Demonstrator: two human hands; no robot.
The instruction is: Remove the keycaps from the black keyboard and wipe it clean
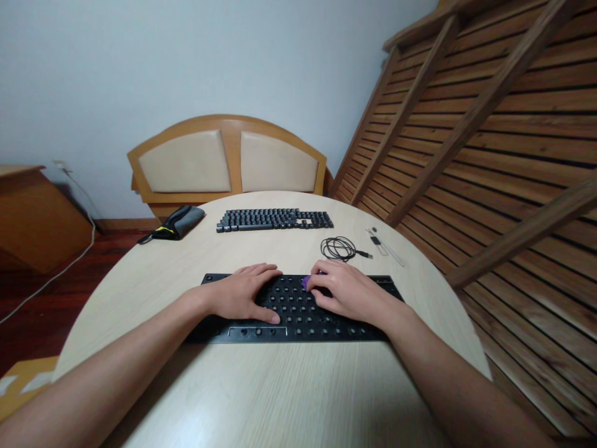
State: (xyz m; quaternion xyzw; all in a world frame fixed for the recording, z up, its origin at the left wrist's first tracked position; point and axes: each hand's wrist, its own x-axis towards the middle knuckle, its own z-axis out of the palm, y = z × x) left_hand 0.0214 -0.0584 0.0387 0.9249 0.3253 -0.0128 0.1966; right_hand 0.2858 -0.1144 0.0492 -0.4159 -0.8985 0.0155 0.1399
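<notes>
A black keyboard (298, 309) with its keycaps off lies before me on the round table, its rows of switches bare. My left hand (240, 292) rests on the keyboard's left part, fingers stretched out and thumb apart, holding nothing. Over the upper right half, my right hand (342, 287) has its fingers curled round a small purple piece (306, 282) and presses it against the switches. Most of that piece is hidden by the fingers, so its kind does not show.
Keycaps (261, 219) stand in keyboard order at the back of the table (233, 392). A coiled black USB cable (339, 249) and small wire tools (379, 241) lie right of them. A dark grey pouch (184, 222) sits near the left edge. Wooden slats (466, 137) lean at right.
</notes>
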